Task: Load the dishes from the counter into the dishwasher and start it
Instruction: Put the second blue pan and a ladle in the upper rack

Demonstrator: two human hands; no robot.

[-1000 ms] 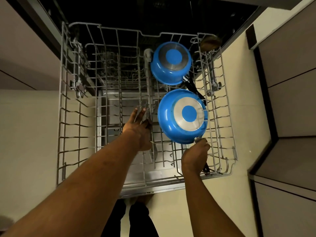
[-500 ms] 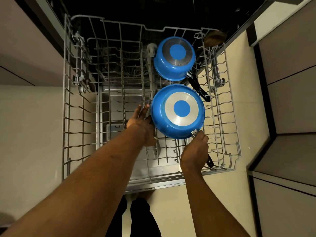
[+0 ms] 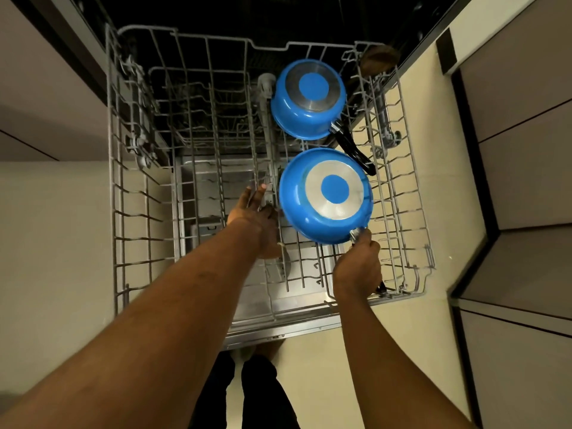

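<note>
illumination: dim, warm in tone; the source cannot be determined. the floor (image 3: pixel 55 227) is evenly lit. the dishwasher cavity (image 3: pixel 278 17) renders near black, without detail. the metal bases of the near pan (image 3: pixel 325 196) and the far pan (image 3: pixel 309 99) return soft glare; their blue enamel is saturated. the left cabinet (image 3: pixel 37 72) darkens toward its lower edge. distortion: wide-angle; the rack (image 3: pixel 114 212) wires and the right cabinets (image 3: pixel 526 150) bow near the frame edges, and the left forearm (image 3: pixel 154 320) appears stretched. focus: soft at the corners.

Wears dark trousers (image 3: pixel 258 394), near black, seen as two legs at the bottom edge. Shows bare left forearm (image 3: pixel 173 305) and right forearm (image 3: pixel 383 351), with left hand (image 3: pixel 257 218) and right hand (image 3: pixel 356 269) bare too.
</note>
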